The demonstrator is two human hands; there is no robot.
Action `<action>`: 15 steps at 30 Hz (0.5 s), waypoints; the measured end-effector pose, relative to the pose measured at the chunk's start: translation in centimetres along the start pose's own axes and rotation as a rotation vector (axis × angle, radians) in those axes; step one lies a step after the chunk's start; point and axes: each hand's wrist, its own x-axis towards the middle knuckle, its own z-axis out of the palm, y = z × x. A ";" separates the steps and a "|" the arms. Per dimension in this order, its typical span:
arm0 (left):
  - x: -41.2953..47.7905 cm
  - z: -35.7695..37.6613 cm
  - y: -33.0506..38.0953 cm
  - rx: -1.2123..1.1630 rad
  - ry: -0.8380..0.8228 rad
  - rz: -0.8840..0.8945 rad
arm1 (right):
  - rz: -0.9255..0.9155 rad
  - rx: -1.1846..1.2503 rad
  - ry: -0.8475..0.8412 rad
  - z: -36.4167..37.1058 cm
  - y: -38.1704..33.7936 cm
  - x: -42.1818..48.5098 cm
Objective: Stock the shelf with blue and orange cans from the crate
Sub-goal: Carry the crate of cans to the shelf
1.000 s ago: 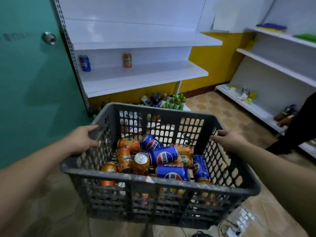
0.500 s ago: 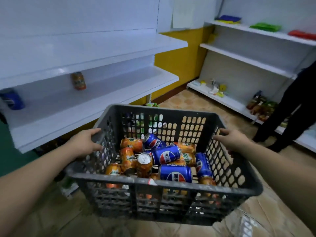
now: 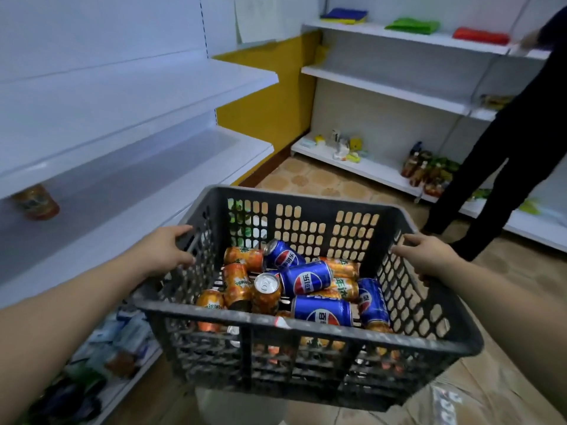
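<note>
I carry a dark grey perforated crate (image 3: 306, 322) in front of me. My left hand (image 3: 165, 251) grips its left rim and my right hand (image 3: 425, 256) grips its right rim. Inside lie several blue cans (image 3: 308, 279) and several orange cans (image 3: 237, 283), mostly on their sides. To my left is the white shelf (image 3: 129, 191), with one orange can (image 3: 36, 202) standing on it at the far left.
A person in black clothes (image 3: 503, 154) stands at the right by another white shelf unit (image 3: 383, 87) holding bottles and small goods. Packaged items fill the bottom shelf at lower left (image 3: 116, 348). A cardboard box (image 3: 478, 394) lies under the crate's right side.
The view has swung to the right along the shelf with the crate. The blue can on the shelf has left the view; the orange one slid to the left edge. Both hands keep their grip.
</note>
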 end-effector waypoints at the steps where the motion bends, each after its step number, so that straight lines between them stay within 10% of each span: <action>1: 1.1 0.4 0.4 0.003 -0.003 -0.006 | -0.004 -0.004 0.000 -0.1 -0.2 1.2; 15: 22.0 -0.8 0.0 0.081 -0.148 0.165 | 0.191 0.041 0.139 3.2 -7.5 7.4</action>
